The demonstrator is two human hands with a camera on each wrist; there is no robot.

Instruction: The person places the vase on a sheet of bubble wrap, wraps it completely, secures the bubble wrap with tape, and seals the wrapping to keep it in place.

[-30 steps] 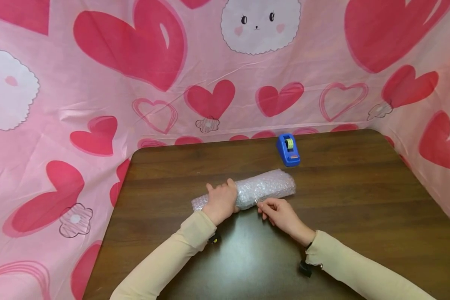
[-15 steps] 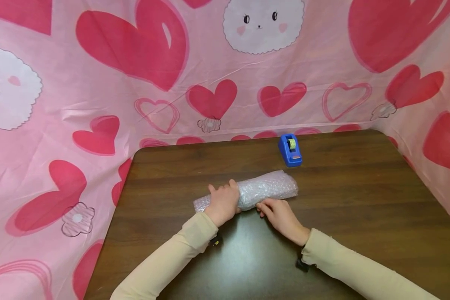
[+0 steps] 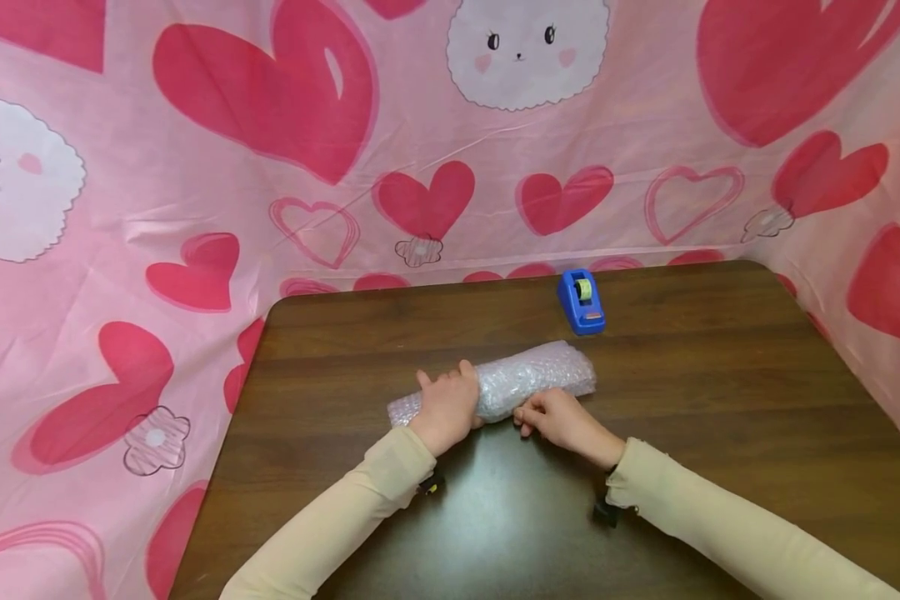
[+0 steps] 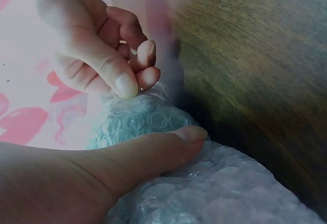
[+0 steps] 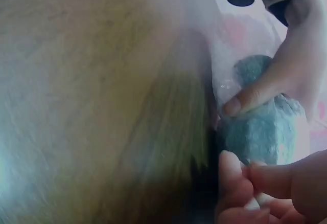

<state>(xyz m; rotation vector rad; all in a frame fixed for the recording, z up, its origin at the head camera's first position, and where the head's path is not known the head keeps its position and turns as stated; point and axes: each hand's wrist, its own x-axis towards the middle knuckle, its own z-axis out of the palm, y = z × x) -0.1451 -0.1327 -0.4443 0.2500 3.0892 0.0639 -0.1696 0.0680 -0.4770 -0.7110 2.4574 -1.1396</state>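
Observation:
A long bundle rolled in clear bubble wrap (image 3: pixel 532 375) lies slantwise on the wooden table, its right end farther back. My left hand (image 3: pixel 447 408) grips it left of the middle, the thumb (image 4: pixel 173 144) pressing along the near side. Something greenish shows through the wrap (image 5: pixel 255 137) in the right wrist view. At the bundle's near edge, right of the left hand, my right hand (image 3: pixel 566 423) has thumb and forefinger pinched together. A small clear strip, like tape, seems held there, mostly hidden by the fingertips.
A blue tape dispenser (image 3: pixel 581 302) with a roll of tape stands behind the bundle, near the table's back edge. A pink cloth with hearts (image 3: pixel 420 200) hangs behind and beside the brown table (image 3: pixel 720 400).
My right hand has come in closer against the bundle's near edge, and the pale strip that stuck out from its fingertips no longer shows. The left hand keeps its grip.

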